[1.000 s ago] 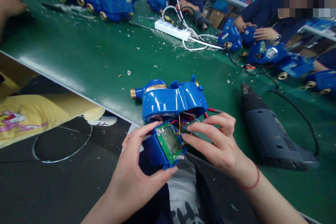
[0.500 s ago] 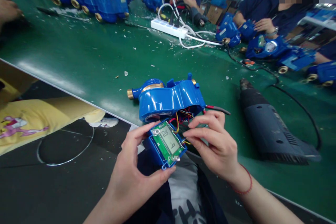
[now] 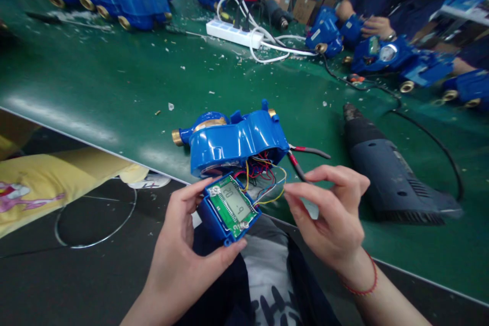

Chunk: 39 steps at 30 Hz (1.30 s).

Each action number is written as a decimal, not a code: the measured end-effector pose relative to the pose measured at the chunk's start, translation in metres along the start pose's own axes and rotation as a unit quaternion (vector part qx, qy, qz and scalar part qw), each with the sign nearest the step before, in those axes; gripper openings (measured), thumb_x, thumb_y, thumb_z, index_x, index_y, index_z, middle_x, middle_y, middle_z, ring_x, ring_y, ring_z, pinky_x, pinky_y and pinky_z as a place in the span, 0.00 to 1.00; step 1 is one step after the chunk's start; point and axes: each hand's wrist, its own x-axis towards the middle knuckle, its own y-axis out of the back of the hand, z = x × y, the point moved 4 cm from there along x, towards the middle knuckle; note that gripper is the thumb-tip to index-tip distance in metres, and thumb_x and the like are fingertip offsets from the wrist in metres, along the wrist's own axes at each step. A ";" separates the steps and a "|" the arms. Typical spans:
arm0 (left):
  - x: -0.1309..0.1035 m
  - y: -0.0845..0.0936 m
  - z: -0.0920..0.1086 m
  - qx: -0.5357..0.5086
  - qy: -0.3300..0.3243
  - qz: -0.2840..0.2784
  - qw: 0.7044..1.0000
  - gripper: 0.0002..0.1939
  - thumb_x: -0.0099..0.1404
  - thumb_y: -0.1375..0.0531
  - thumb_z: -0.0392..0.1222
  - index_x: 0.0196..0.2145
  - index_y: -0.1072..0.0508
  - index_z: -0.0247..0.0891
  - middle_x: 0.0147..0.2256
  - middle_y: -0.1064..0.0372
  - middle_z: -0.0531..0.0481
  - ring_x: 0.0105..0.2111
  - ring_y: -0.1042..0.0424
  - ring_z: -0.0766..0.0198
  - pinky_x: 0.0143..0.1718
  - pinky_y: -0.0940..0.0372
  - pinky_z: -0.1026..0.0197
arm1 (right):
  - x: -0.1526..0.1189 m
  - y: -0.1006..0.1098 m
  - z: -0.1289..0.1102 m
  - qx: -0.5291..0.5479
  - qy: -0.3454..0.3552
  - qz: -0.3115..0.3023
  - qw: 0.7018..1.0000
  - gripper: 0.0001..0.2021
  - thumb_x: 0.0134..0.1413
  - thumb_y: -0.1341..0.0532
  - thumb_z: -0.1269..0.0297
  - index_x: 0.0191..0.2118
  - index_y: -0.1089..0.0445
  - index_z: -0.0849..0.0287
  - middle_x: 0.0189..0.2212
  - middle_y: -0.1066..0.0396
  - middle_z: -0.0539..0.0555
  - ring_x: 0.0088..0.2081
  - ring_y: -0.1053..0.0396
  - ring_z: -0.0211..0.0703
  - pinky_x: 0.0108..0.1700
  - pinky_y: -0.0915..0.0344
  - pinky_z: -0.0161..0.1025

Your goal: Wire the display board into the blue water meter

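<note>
My left hand grips a small blue electronics box by its sides. Its open face shows a green circuit board with a lit-free grey display carrying digits. Thumb and forefinger of my right hand are pinched together at a thin yellow wire. Several coloured wires run from the box into the underside of a blue meter housing, which has a brass threaded end and lies on the bench. Beside the housing lie pliers with red and grey handles, partly behind my right fingers.
On the green bench, a dark heat gun lies to the right. Farther back are a white power strip with cables and several blue meters. Co-workers' hands handle meters across the bench. Small white scraps are scattered about.
My right hand has moved right, away from the box, drawing the yellow wire out into a wider loop. More of the pliers and wires shows. The view has shifted slightly.
</note>
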 end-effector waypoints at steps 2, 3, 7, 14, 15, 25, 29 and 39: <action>0.001 0.000 0.001 -0.003 -0.001 0.000 1.000 0.37 0.50 0.28 0.40 0.56 0.37 0.49 0.53 0.32 0.46 0.55 0.31 0.48 0.56 0.34 0.45 | 0.004 -0.007 -0.005 0.008 0.062 -0.019 0.998 0.14 0.55 0.36 0.77 0.43 0.26 0.50 0.44 0.36 0.54 0.47 0.41 0.49 0.47 0.40 0.48; 0.001 0.000 0.001 -0.004 -0.002 0.000 1.000 0.37 0.50 0.28 0.40 0.55 0.36 0.49 0.53 0.32 0.46 0.55 0.31 0.48 0.56 0.34 0.45 | 0.007 -0.011 -0.006 0.019 0.088 -0.038 0.995 0.13 0.56 0.36 0.76 0.43 0.26 0.49 0.46 0.35 0.54 0.49 0.42 0.49 0.48 0.40 0.49; 0.001 0.000 0.004 0.008 -0.008 0.007 1.000 0.35 0.50 0.28 0.39 0.54 0.35 0.48 0.53 0.32 0.47 0.54 0.30 0.49 0.53 0.32 0.48 | 0.018 -0.024 -0.006 0.075 0.119 -0.118 0.983 0.09 0.60 0.39 0.74 0.36 0.25 0.51 0.51 0.34 0.51 0.53 0.44 0.50 0.54 0.43 0.51; -0.001 -0.001 0.001 -0.032 -0.005 0.001 0.999 0.35 0.50 0.28 0.37 0.54 0.35 0.50 0.52 0.31 0.49 0.52 0.29 0.54 0.52 0.32 0.54 | 0.016 -0.029 -0.005 0.141 -0.058 -0.069 0.986 0.08 0.57 0.38 0.75 0.32 0.27 0.55 0.44 0.33 0.54 0.48 0.39 0.49 0.51 0.41 0.51; 0.000 -0.001 0.000 -0.036 0.001 0.000 0.999 0.35 0.50 0.28 0.37 0.54 0.35 0.49 0.52 0.31 0.49 0.52 0.29 0.55 0.52 0.32 0.55 | 0.014 -0.027 -0.003 0.144 -0.091 -0.038 0.985 0.07 0.58 0.38 0.74 0.32 0.27 0.55 0.44 0.33 0.55 0.48 0.37 0.49 0.50 0.40 0.51; 0.003 0.000 -0.003 -0.099 0.036 -0.010 0.994 0.35 0.48 0.27 0.35 0.53 0.34 0.47 0.50 0.29 0.49 0.49 0.27 0.56 0.48 0.30 0.58 | -0.003 -0.012 -0.004 0.037 -0.023 0.017 0.999 0.07 0.58 0.37 0.74 0.38 0.27 0.54 0.32 0.41 0.51 0.37 0.41 0.42 0.40 0.43 0.45; 0.003 -0.001 -0.003 -0.116 0.037 -0.018 0.992 0.36 0.48 0.27 0.35 0.53 0.34 0.47 0.50 0.29 0.49 0.49 0.27 0.57 0.48 0.31 0.60 | -0.003 -0.022 -0.007 0.021 0.055 -0.013 0.998 0.10 0.62 0.41 0.74 0.40 0.26 0.51 0.34 0.41 0.52 0.40 0.44 0.44 0.43 0.47 0.46; 0.004 -0.002 0.002 -0.099 0.012 -0.021 0.995 0.35 0.48 0.27 0.35 0.53 0.33 0.47 0.51 0.29 0.50 0.52 0.29 0.58 0.51 0.33 0.62 | 0.007 -0.026 -0.007 0.088 0.086 -0.096 0.988 0.11 0.63 0.44 0.76 0.34 0.27 0.57 0.37 0.44 0.52 0.42 0.45 0.44 0.44 0.51 0.47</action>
